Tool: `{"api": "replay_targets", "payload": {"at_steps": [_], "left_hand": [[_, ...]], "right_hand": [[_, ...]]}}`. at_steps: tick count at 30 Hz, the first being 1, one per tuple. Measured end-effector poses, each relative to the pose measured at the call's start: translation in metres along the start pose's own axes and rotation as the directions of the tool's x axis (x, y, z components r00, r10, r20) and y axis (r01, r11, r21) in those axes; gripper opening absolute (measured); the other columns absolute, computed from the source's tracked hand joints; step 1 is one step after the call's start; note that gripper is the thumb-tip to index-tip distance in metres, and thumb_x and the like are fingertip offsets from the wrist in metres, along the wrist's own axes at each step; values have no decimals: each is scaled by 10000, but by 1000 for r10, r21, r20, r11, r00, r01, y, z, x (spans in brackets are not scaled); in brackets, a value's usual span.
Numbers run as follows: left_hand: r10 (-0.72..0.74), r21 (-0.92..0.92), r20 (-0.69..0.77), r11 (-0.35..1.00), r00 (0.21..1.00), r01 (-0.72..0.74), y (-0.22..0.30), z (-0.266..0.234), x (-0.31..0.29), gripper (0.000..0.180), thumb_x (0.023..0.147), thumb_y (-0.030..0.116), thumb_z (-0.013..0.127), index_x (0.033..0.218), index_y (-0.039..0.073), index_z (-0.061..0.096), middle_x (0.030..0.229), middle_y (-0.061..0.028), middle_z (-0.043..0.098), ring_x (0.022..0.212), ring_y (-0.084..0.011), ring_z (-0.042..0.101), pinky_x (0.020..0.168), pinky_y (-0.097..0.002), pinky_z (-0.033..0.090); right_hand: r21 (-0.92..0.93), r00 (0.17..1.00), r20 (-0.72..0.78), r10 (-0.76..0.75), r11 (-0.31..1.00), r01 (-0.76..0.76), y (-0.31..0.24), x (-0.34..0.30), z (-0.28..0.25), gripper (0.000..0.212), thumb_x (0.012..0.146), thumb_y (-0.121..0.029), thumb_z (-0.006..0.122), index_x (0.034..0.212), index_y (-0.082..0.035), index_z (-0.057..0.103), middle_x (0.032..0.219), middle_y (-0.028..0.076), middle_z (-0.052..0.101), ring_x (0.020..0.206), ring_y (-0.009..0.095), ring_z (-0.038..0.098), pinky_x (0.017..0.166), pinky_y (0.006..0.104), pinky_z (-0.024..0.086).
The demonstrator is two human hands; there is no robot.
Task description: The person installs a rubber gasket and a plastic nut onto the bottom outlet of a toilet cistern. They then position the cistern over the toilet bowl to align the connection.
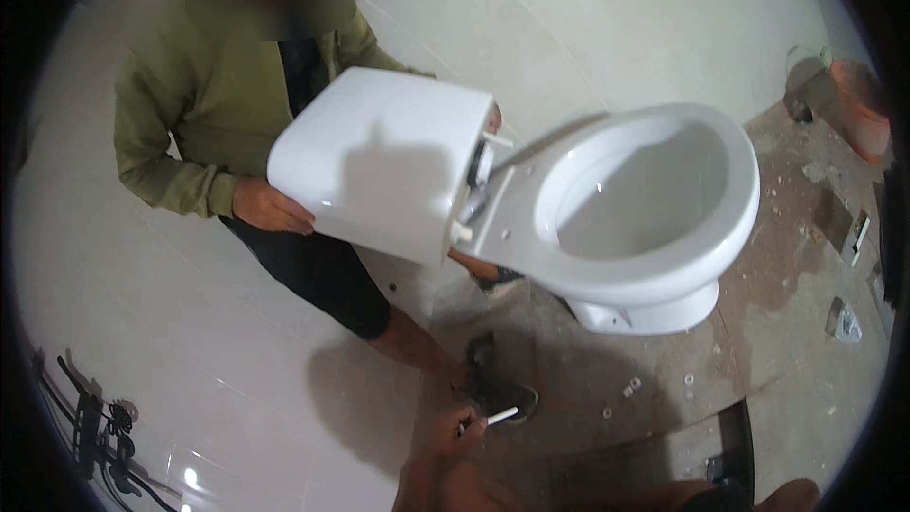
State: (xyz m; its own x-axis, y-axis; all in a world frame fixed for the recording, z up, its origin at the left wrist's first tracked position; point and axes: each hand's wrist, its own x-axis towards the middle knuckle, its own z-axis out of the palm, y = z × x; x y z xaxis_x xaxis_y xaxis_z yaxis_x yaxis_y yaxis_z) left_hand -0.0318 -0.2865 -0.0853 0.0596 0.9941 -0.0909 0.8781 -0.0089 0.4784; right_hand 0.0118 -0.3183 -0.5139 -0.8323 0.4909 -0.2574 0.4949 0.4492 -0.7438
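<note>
My left hand (453, 429) comes up from the lower edge with its fingers closed on a slim white rod (502, 415), which points to the right. My right hand is out of view. Beyond, a co-worker's hand (275, 207) supports a white toilet tank (379, 161) on its left side; fingers of the other hand show at its far edge. The tank is tilted on its side, its underside facing the rear of the white toilet bowl (654, 199). Whitish fittings (463, 231) stick out of that underside, close to the bowl's rear ledge. Whether they touch is unclear.
The co-worker's shoe (502, 398) stands just beyond my hand. Small white pieces (630, 387) lie on the rough floor near a rectangular recess (735, 427). An orange bucket (861, 114) and a clear plastic bag (846, 324) are at the right. Black cables (104, 436) lie lower left.
</note>
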Motion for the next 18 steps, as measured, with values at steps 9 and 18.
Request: {"api": "replay_targets", "payload": {"at_steps": [9,18], "left_hand": [[-119,56,225,993,967,109,22,-9,-16,299,918,286,656,815,8,611,644,-35,499,631,-112,455,601,-305,396],[-189,-122,-147,977,971,172,-18,-22,-43,127,832,67,679,793,-12,588,744,-38,552,693,-118,484,648,-295,419]], "right_hand": [[456,857,-513,40,859,233,-39,18,-56,627,922,-332,647,1450,-107,394,1128,278,630,1162,449,561,997,537,410],[392,343,-920,191,489,779,-157,-33,-399,946,881,-122,649,1569,-44,5,808,157,639,744,293,663,709,399,515]]}}
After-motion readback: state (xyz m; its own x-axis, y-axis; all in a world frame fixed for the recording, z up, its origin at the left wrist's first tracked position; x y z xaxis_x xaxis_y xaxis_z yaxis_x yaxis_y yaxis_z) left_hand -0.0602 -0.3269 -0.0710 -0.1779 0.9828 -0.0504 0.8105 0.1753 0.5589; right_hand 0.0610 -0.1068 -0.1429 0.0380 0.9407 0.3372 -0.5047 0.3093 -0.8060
